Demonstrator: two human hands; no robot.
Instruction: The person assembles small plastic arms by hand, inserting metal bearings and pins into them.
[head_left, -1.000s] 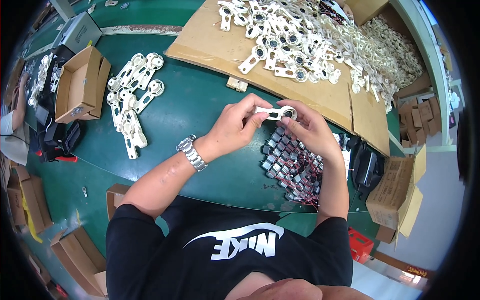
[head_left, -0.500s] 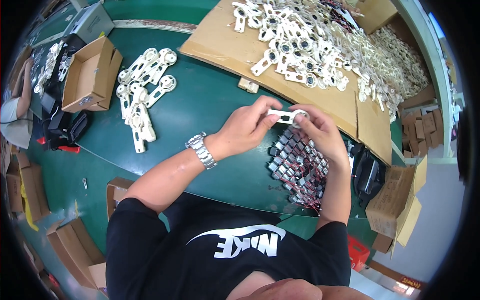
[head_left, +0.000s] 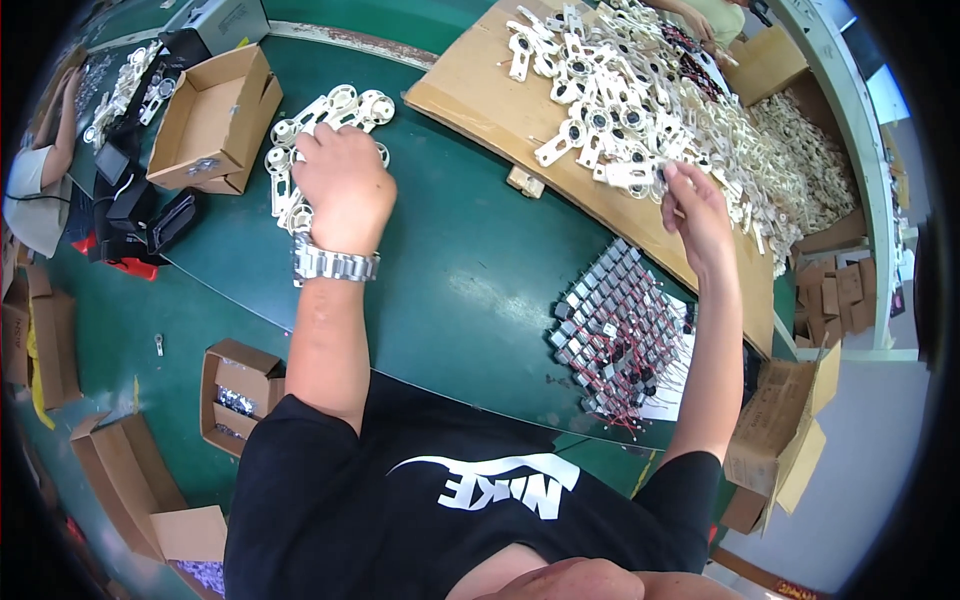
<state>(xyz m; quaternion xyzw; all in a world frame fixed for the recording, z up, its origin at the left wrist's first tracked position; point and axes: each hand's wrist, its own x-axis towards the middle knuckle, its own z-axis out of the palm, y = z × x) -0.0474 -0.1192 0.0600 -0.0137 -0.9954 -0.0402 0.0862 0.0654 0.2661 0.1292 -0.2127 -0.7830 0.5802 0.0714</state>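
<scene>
My left hand (head_left: 345,185), a metal watch on its wrist, is over the pile of white plastic housings (head_left: 340,105) at the left of the green table. Its fingers curl downward, and whatever they hold is hidden beneath them. At the right, my right hand (head_left: 698,208) pinches the end of a white plastic housing (head_left: 628,175) between thumb and fingers. This housing is slightly blurred, at the near edge of the large heap of similar white housings (head_left: 610,110) on a cardboard sheet (head_left: 470,90).
Small motors with red wires (head_left: 620,320) lie in rows at the table's right, partly on white paper. An open cardboard box (head_left: 215,110) stands at the far left near black devices (head_left: 130,205). Another box (head_left: 240,395) holds small metal parts. Other people's arms show at the left and top right.
My hands have parted from one housing held between them. The left went left to the housing pile; the right went up and right to the heap. The view has shifted slightly.
</scene>
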